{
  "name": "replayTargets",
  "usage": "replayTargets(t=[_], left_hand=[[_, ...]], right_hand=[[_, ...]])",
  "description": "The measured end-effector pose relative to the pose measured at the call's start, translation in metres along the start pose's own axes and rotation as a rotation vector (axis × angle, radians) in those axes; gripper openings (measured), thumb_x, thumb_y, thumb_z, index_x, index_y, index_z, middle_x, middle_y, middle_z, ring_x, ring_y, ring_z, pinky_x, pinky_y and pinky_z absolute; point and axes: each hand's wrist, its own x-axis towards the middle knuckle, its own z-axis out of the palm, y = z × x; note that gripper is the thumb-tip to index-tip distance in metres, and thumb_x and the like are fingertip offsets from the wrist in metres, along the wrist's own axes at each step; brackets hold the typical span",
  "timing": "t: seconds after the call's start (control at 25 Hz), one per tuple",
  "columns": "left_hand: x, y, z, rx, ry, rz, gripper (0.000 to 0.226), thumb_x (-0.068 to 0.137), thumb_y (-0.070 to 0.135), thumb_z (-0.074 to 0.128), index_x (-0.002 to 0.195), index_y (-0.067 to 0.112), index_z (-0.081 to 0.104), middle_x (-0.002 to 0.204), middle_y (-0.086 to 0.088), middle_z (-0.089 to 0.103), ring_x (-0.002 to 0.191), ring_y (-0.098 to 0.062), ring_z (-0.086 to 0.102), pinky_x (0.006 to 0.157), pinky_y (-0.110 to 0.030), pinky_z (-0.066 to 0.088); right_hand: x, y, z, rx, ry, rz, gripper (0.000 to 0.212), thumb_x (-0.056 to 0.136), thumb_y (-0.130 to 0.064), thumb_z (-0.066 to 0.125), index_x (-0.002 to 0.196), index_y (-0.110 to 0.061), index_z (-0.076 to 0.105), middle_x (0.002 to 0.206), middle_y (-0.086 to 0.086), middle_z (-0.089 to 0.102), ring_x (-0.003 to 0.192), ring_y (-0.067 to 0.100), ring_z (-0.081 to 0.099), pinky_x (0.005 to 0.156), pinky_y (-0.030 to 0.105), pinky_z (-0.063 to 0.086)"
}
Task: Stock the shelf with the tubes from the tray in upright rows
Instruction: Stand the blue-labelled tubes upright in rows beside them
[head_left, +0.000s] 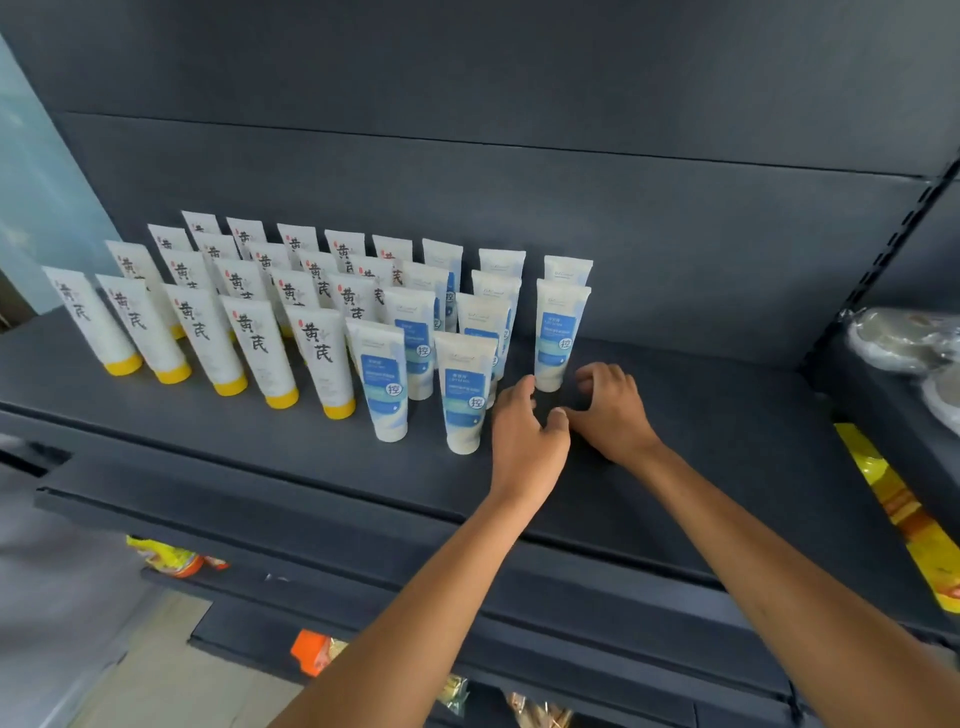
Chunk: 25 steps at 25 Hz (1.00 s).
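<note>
While both hands sit low over the dark grey metal shelf (727, 431), neither holds anything. Left hand (524, 436): fingers relaxed, index tip just beside the base of the rightmost front tube (558, 332). Right hand (615, 410): fingers loosely curled, empty, just right of that base. Thumbs touch. White yellow-capped plastic tubes (260, 348) stand in upright rows at left, with white blue-labelled plastic tubes (467, 389) beside them. Bare shelf runs right to the slotted upright post (893, 249), and a bare strip lies along the front edge.
</note>
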Motion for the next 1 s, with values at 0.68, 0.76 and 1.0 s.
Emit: replayTargets(t=[0.68,0.76,1.0], left_hand=[[-0.193,-0.136,-0.243,-0.212,0.000,-0.145,0.029,0.094,0.014,0.062,0.123,0.018,0.065,0.122,0.005,0.065,0.106,-0.004,0.064,0.090,-0.019,0.051],[-0.207,-0.181,-0.279,-0.198,0.118,-0.267,0.026,0.093,0.013,0.064,0.120,0.017,0.065,0.121,-0.001,0.065,0.108,-0.013,0.064,0.092,-0.024,0.051],[-0.251,-0.315,-0.334,-0.041,0.251,-0.513,0.018,0.090,0.019,0.068,0.104,0.026,0.059,0.113,-0.003,0.060,0.103,-0.020,0.061,0.096,-0.039,0.051]], right_hand=[[-0.274,-0.146,0.102,0.210,0.210,0.009,0.039,0.087,-0.022,0.075,0.122,-0.024,0.058,0.110,-0.005,0.056,0.093,0.015,0.051,0.082,0.019,0.042],[-0.301,-0.156,0.139,0.211,0.102,0.004,0.038,0.087,-0.021,0.074,0.122,-0.024,0.058,0.111,-0.005,0.054,0.093,0.015,0.051,0.083,0.014,0.041],[-0.363,-0.136,0.275,0.085,-0.271,0.049,0.040,0.085,-0.019,0.075,0.123,-0.017,0.061,0.115,-0.004,0.051,0.104,0.015,0.050,0.092,0.032,0.048]])
